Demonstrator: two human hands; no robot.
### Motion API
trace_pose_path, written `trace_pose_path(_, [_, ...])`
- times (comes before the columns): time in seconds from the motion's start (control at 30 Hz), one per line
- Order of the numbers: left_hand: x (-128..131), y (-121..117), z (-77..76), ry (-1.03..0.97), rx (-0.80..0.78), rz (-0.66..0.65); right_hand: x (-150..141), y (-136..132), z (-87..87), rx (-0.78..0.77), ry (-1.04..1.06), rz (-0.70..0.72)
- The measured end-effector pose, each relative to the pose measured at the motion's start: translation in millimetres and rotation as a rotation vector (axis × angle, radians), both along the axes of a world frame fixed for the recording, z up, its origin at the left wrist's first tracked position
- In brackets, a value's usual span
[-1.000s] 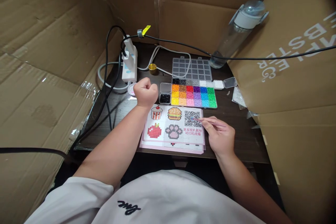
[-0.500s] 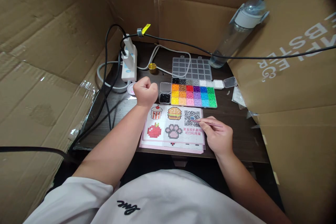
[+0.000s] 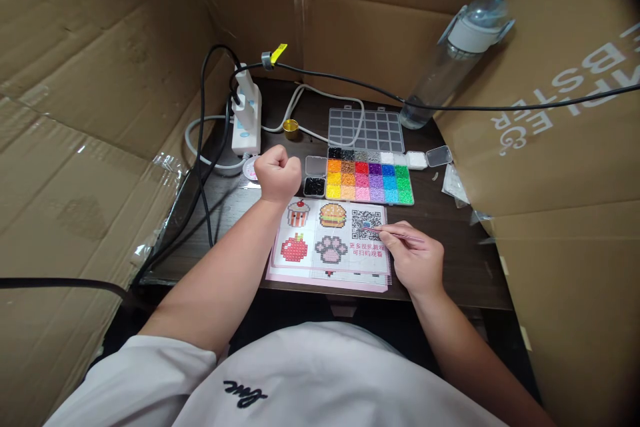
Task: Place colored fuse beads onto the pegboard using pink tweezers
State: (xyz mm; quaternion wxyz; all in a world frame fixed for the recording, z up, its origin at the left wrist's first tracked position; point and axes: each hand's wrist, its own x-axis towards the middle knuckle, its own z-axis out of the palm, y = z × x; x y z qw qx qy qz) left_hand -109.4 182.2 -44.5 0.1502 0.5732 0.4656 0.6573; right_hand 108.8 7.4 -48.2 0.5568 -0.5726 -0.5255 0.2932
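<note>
My left hand (image 3: pixel 277 175) is closed in a fist at the left edge of the pattern sheet, with nothing showing from it. Pinched in my right hand (image 3: pixel 417 257) is a pair of slim pink tweezers (image 3: pixel 410 237), its tips over the QR code. Under a clear pegboard, the pattern sheet (image 3: pixel 306 267) shows a cupcake, a burger, a red fruit and a paw. Behind it lies a sectioned bead box (image 3: pixel 370 177) full of coloured beads. Small open boxes hold black beads (image 3: pixel 315 187) and white beads (image 3: pixel 417 160) at its sides.
A clear bead-box lid (image 3: pixel 366 131) lies behind the beads. A tilted water bottle (image 3: pixel 445 67) stands at the back right. A power strip (image 3: pixel 247 120), a gold cup (image 3: pixel 291 128) and looping cables are at the left. A black cable (image 3: pixel 340 83) crosses above the table; cardboard walls surround it.
</note>
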Motion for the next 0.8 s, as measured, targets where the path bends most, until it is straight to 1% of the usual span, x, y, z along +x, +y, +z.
trace_pose_path(0.3, [0.8,0.0,0.8,0.014,0.004,0.002,-1.3,-0.2,3.3,-0.003,-0.001,-0.009])
trace_pose_path(0.57, [0.1,0.0,-0.3,0.015,-0.005,0.004,0.3,0.0,-0.7,0.006,-0.003,-0.006])
trace_pose_path(0.8, [-0.1,1.1,-1.7,0.021,-0.010,0.002,0.4,0.2,-0.4,-0.001,-0.011,-0.002])
